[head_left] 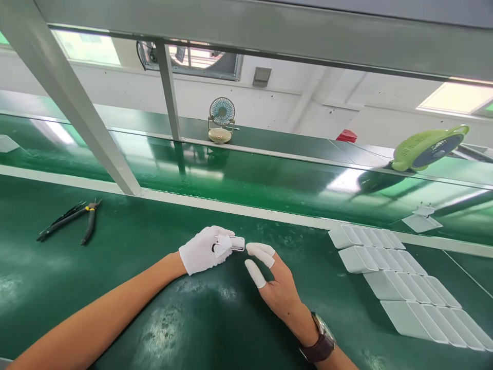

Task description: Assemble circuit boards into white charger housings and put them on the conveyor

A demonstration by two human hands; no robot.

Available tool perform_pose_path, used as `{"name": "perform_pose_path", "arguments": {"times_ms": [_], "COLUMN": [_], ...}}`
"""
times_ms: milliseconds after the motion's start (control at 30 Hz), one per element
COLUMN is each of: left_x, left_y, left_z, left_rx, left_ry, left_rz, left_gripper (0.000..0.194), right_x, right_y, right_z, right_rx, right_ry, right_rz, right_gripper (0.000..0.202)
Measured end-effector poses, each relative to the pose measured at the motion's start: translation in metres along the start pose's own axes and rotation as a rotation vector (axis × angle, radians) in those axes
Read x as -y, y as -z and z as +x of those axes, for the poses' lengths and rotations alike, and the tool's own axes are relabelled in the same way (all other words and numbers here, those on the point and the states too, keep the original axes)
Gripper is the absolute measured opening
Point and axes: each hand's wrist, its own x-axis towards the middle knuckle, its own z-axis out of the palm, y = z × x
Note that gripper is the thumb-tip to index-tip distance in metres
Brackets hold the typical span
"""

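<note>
My left hand (206,249), in a white glove, is closed around a small white plastic piece (237,243). The piece has a rounded rectangular end with a dark outline, which points right, and the glove hides much of the rest. Close to that end is my right hand (275,280), with white finger cots on the thumb and two fingers. Its thumb and fingers are apart with nothing between them, and a small gap separates the fingertips from the piece.
Black-handled pliers (91,218) lie on the green table (162,318) at left. Several rows of white rectangular plastic housings (408,282) stand at right. Beyond the white rail (231,208) are another white part (421,221), a small fan (222,115) and a green fan (427,149). A slanted metal post (88,110) rises at left.
</note>
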Motion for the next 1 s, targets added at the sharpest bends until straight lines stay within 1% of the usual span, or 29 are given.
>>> {"name": "perform_pose_path", "arguments": {"times_ms": [67, 200, 300, 467, 600, 733, 833, 900, 967, 1000], "left_x": [0.001, -0.001, -0.002, -0.005, -0.006, -0.004, -0.001, 0.001, 0.004, 0.004], "left_y": [0.001, 0.007, 0.011, 0.017, 0.019, 0.017, 0.016, 0.017, 0.018, 0.018], "left_z": [0.0, 0.001, 0.002, 0.003, 0.003, 0.003, 0.002, 0.001, 0.002, 0.002], "left_rx": [0.024, 0.054, 0.085, 0.099, 0.099, 0.095, 0.074, 0.05, 0.041, 0.042], "left_ry": [0.037, 0.083, 0.104, 0.145, 0.181, 0.227, 0.243, 0.249, 0.235, 0.223], "left_rz": [-0.043, -0.087, -0.137, -0.148, -0.172, -0.221, -0.26, -0.271, -0.295, -0.313], "left_gripper": [0.019, 0.021, 0.023, 0.028, 0.033, 0.048, 0.061, 0.068, 0.071, 0.072], "right_x": [-0.003, -0.011, -0.016, -0.017, -0.022, -0.025, -0.021, -0.018, -0.016, -0.016], "right_y": [-0.006, -0.014, -0.016, -0.014, -0.018, -0.023, -0.019, -0.014, -0.012, -0.012], "right_z": [-0.001, -0.001, 0.002, 0.011, 0.021, 0.029, 0.035, 0.037, 0.038, 0.038], "right_rx": [-0.008, 0.079, 0.105, 0.142, 0.153, 0.114, 0.051, -0.014, -0.064, -0.059], "right_ry": [0.077, 0.173, 0.214, 0.192, 0.273, 0.325, 0.342, 0.344, 0.334, 0.324], "right_rz": [-0.099, -0.218, -0.216, -0.215, -0.169, -0.072, -0.071, -0.076, -0.066, -0.056], "right_gripper": [0.041, 0.052, 0.051, 0.047, 0.045, 0.044, 0.044, 0.045, 0.046, 0.045]}}
